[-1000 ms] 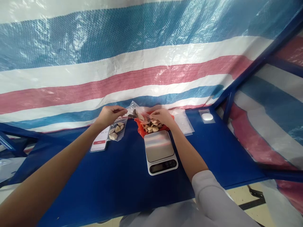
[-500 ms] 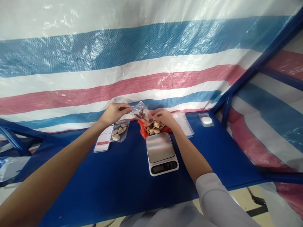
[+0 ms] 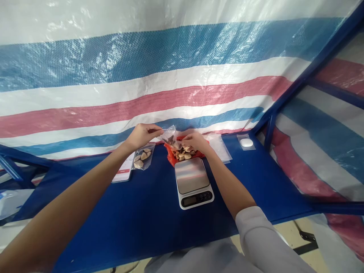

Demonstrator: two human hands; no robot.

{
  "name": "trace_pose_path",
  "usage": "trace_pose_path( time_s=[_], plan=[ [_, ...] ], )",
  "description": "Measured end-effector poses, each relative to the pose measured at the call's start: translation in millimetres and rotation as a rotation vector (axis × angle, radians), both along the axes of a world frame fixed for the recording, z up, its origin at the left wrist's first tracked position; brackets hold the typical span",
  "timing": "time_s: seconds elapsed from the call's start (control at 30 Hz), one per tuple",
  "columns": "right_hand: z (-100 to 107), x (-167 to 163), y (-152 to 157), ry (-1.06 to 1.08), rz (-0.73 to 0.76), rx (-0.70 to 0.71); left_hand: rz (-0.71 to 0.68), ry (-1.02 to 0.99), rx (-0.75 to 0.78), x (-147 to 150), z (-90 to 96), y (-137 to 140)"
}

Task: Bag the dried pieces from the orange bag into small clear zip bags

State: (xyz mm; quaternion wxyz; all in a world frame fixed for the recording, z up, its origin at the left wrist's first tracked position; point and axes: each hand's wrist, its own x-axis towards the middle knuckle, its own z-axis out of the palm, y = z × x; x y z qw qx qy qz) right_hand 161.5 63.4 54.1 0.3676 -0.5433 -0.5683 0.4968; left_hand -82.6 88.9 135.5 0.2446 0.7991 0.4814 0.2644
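A clear plastic bag (image 3: 170, 132) with some dark brown pieces in it is stretched between my hands. My left hand (image 3: 144, 135) pinches its left edge. At the other end, the fingers of my right hand (image 3: 195, 141) are pinched together on the bag's lower right part, though their tips are partly hidden. Right below lies an open red plastic bag (image 3: 171, 155) full of pale brown dried slices (image 3: 185, 153). Just in front of it stands a white kitchen scale (image 3: 194, 182) with a bare metal plate; its display looks dark.
On the left, a phone (image 3: 123, 172) running a timer lies beside a clear bag of slices (image 3: 142, 157). Several flat clear bags (image 3: 220, 147) are to the right, and a white oval object (image 3: 246, 142) lies farther right on the blue table (image 3: 136, 216). Striped sheeting (image 3: 176, 83) hangs behind.
My left hand has moved slightly right, toward my right hand, and the clear bag between them looks more bunched. The view has shifted a little.
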Motion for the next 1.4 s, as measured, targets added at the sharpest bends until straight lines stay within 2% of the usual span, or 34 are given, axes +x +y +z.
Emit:
trace_pose_path(
  time_s=[0.1,0.27,0.5,0.63,0.83,1.07,1.27,1.4],
  plan=[
    [0.0,0.4,-0.2,0.007,-0.002,-0.038,0.005,0.016,-0.002,1.1,-1.2,-0.7],
    [0.3,6.1,-2.3,-0.115,-0.063,0.003,0.037,-0.033,0.003,-3.0,-0.6,-0.1],
    [-7.6,3.4,-0.8,-0.024,-0.028,0.025,0.038,-0.061,-0.034,0.5,-4.2,-4.1],
    [-13.3,2.0,1.9,-0.117,-0.026,0.102,0.026,-0.051,-0.025,2.0,-5.7,-4.2],
    [-6.5,4.0,0.8,-0.218,-0.037,0.134,0.045,-0.074,-0.031,-1.3,-5.6,-3.0],
    [-6.8,0.0,-0.8,-0.009,-0.016,0.035,-0.007,-0.033,0.0,8.5,-8.2,-4.5],
    [-2.1,5.0,-3.2,0.103,-0.09,-0.06,0.039,-0.083,0.003,-0.4,-7.7,-2.3],
    [2.9,3.4,-4.9,0.253,-0.105,-0.11,0.049,-0.116,-0.016,-4.1,-8.7,-1.9]
  ],
)
